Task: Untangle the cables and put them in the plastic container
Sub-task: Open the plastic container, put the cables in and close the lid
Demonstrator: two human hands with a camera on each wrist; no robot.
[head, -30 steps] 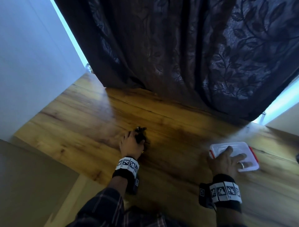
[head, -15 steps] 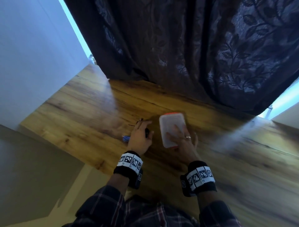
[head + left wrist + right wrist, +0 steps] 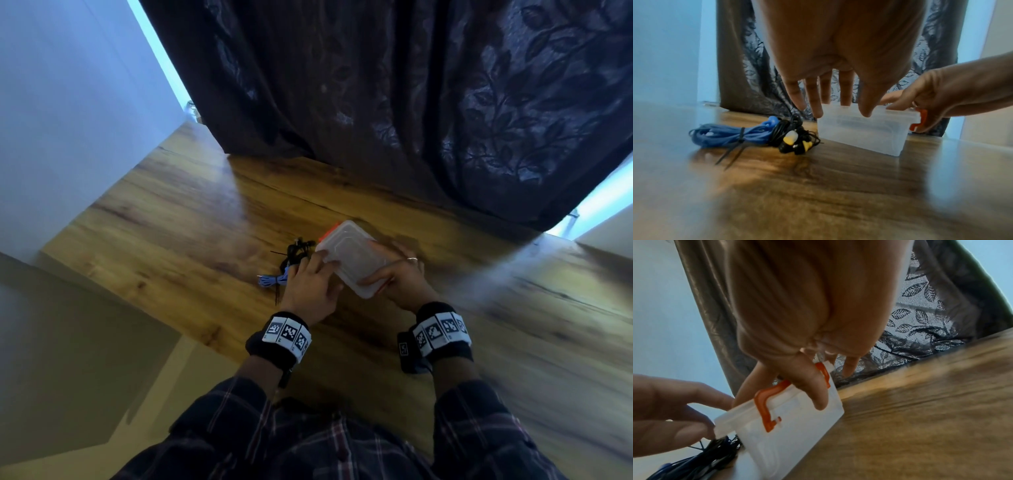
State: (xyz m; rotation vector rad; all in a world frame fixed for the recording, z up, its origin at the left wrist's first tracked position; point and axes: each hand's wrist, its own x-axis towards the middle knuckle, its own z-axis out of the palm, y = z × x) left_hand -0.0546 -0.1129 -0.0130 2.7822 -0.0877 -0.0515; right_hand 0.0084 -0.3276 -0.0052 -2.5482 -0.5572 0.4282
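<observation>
While the plastic container [image 3: 349, 257] sits lidded on the table [image 3: 178, 233], the right hand [image 3: 397, 277] grips its end by the orange latch [image 3: 766, 404], and the left hand [image 3: 311, 284] rests straight fingers on the lid. The cables [image 3: 756, 134] lie bundled just beside it. Prying the latch could jerk the light box into them.
</observation>
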